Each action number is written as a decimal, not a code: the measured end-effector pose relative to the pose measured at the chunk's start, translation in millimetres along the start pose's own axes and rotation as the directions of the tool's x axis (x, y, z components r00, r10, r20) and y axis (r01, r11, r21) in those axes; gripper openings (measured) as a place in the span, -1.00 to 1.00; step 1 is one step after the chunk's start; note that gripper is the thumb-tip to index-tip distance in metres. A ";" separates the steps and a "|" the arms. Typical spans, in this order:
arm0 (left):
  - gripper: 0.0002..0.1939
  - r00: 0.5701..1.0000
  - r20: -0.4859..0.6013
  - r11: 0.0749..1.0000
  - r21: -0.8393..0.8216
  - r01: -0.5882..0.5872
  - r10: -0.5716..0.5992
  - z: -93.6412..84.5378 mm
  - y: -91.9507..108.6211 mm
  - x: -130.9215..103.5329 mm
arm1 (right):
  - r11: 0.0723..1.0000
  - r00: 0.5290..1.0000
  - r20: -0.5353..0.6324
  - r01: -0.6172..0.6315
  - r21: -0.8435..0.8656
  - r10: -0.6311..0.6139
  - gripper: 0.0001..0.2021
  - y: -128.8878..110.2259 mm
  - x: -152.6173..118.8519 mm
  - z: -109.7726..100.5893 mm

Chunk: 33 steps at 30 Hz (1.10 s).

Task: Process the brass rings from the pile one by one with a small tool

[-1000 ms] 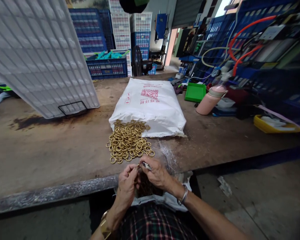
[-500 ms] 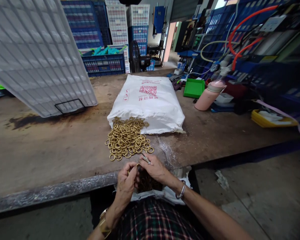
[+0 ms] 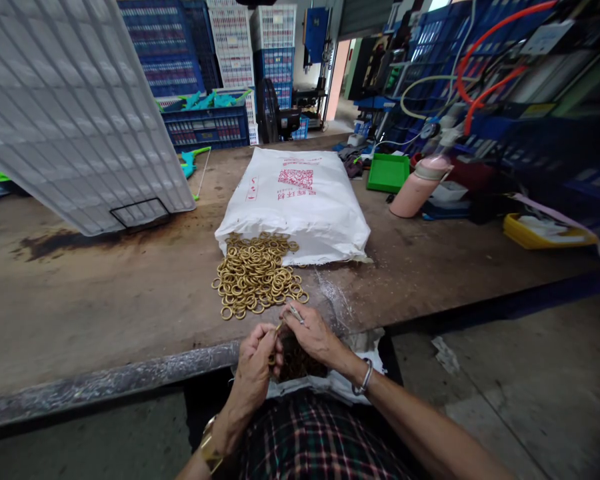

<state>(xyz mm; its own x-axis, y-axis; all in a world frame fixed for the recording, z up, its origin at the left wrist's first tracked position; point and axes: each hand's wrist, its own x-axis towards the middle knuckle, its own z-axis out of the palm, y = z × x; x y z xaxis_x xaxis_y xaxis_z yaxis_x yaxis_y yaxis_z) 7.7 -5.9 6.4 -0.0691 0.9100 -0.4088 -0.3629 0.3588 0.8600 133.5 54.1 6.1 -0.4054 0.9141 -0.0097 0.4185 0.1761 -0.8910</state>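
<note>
My left hand (image 3: 260,357) is closed on a brass ring (image 3: 279,328), held just past the table's front edge. Close beside it, my right hand (image 3: 310,331) grips a small metal tool (image 3: 296,313), its fingers near the same ring. Below both hands, an open white sack (image 3: 340,383) on my lap holds a dark mass of small pieces, too blurred to make out. On the table, a heap of brass rings (image 3: 255,277) spills from the mouth of a white printed bag (image 3: 330,220).
A white ribbed crate (image 3: 80,120) stands tilted at the left. Right of the bag are a green tray (image 3: 389,173), a pink bottle (image 3: 417,190) and a yellow tray (image 3: 545,235). Stacked crates (image 3: 275,67) and a black fan (image 3: 270,113) stand behind the table (image 3: 105,300).
A green and teal object with a string now shows on the table beside the ribbed crate. My hands have shifted slightly, still close together.
</note>
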 end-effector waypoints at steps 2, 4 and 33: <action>-0.64 1.000 -0.004 1.000 -0.006 -0.008 0.008 -0.1 0.2 0.4 | 0.991 0.998 0.015 0.066 -0.119 -0.064 -0.84 4.5 -3.0 0.1; -0.64 1.000 -0.010 1.000 -0.006 -0.009 0.009 -0.4 0.2 0.9 | 0.957 0.987 0.085 0.154 -0.246 -0.137 -0.88 8.2 -7.1 1.0; -0.62 0.998 0.051 0.981 0.185 -0.056 0.047 -10.4 1.8 -27.2 | 0.756 0.988 0.154 0.098 -0.648 0.004 -0.77 4.0 -15.4 9.7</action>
<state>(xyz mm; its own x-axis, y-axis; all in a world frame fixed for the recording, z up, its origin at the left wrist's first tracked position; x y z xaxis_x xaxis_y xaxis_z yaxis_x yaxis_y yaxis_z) -0.7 -32.1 15.9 -0.0385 0.9354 -0.3514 -0.1802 0.3394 0.9232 133.6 37.2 -1.7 -0.5238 0.8478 -0.0828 0.8030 0.4590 -0.3802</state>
